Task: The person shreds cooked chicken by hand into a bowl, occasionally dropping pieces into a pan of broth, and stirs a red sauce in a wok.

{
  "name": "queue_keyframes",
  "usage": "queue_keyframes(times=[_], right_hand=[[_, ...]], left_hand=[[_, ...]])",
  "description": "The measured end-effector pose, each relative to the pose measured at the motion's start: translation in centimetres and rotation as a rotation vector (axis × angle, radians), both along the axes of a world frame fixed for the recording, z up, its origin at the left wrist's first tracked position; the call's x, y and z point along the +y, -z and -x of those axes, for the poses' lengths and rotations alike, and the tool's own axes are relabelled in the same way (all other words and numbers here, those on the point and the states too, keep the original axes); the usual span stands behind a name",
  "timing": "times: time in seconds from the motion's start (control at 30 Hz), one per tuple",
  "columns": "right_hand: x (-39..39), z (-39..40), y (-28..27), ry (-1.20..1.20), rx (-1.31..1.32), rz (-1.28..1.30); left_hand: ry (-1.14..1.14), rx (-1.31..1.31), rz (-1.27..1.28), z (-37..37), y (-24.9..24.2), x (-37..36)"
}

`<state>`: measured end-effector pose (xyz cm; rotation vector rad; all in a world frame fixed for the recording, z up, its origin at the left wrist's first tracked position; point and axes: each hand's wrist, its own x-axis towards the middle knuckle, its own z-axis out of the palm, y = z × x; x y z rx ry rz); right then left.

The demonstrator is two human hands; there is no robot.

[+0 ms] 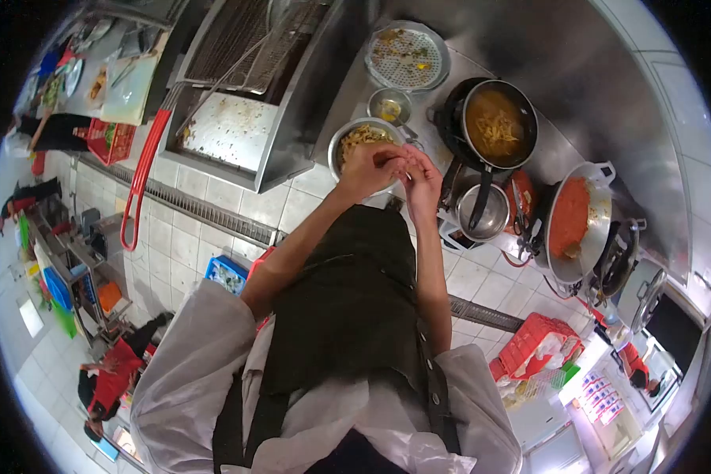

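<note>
Over the near edge of a metal bowl (336, 147) of pale brownish pieces, both hands meet with their fingertips together. My left hand (365, 171) has its thumb and fingers pinched. My right hand (423, 183) bends its fingers in against the left fingertips. Whatever lies between them, if anything, is too small to make out. Behind the bowl sits a small metal bowl (389, 106) with yellow liquid. To the right, a black frying pan (488, 163) holds brown liquid and pale strips.
A perforated round tray (387, 59) with scraps lies at the back. On the right stand a small saucepan (494, 209) and a large pan (600, 178) of red sauce. A fryer (229, 130) with wire baskets is left. Other people (110, 375) stand farther off.
</note>
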<state>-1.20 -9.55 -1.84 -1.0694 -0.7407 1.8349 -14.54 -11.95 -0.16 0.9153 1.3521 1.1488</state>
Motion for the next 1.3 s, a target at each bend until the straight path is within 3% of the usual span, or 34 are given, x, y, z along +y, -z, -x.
queue_keyframes(times=[0.07,0.17,0.2,0.23,0.37,0.47,0.57,0.6,0.7,0.8,0.93,1.03,1.07,1.13,1.2,1.23,1.3], right_hand=[[1.7,-2.3,-0.5,-0.003,0.234,0.071],[4.7,-5.8,0.1,0.034,-0.069,-0.158],[6.0,-7.1,-0.2,0.056,-0.329,-0.236],[7.6,-8.5,-0.4,0.095,-0.408,-0.354],[13.3,-14.5,-0.1,0.053,-0.484,-0.341],[17.1,-18.6,0.3,0.029,-0.551,-0.447],[20.9,-22.2,2.3,0.09,-0.74,-0.528],[22.1,-23.0,3.0,-0.012,-0.823,-0.492],[23.5,-21.8,3.2,-0.21,-1.048,-0.641],[24.6,-22.0,3.9,-0.34,-1.232,-0.588],[24.8,-22.1,4.1,-0.399,-1.476,-0.691],[23.2,-20.8,2.3,-0.115,-1.383,-0.946],[22.0,-19.3,1.5,-0.158,-1.276,-0.9],[18.1,-14.7,-0.4,-0.234,-1.071,-0.798],[13.2,-9.4,0.2,-0.476,-0.939,-0.618],[10.7,-6.8,3.5,-0.651,-0.916,-0.466],[5.6,-2.3,9.3,-0.644,-0.906,-0.806]], left_hand=[[0.054,-0.036,-0.109,-1.0,-0.8,2.3],[0.192,0.183,-0.173,-3.6,-2.3,7.4],[0.215,0.175,-0.206,-4.8,-2.0,9.2],[0.238,0.166,-0.235,-6.3,-1.4,11.0],[0.298,0.241,-0.24,-11.6,0.5,17.6],[0.357,0.482,-0.333,-13.8,2.0,20.8],[0.503,0.778,-0.243,-14.8,5.6,22.9],[0.595,0.934,-0.228,-14.9,3.7,22.5],[0.724,1.076,-0.099,-16.3,5.9,23.3],[0.667,1.076,-0.151,-16.5,5.5,22.8],[0.461,0.82,-0.143,-13.7,2.0,19.6],[0.33,0.679,-0.082,-8.6,1.0,15.3],[0.287,0.626,-0.008,-6.5,1.3,13.2],[0.034,0.646,0.092,-2.8,4.9,7.9],[0.139,0.874,0.307,1.5,10.5,2.3],[0.119,0.896,0.293,2.2,12.6,0.2],[0.081,0.941,0.274,3.0,15.4,-3.7]])
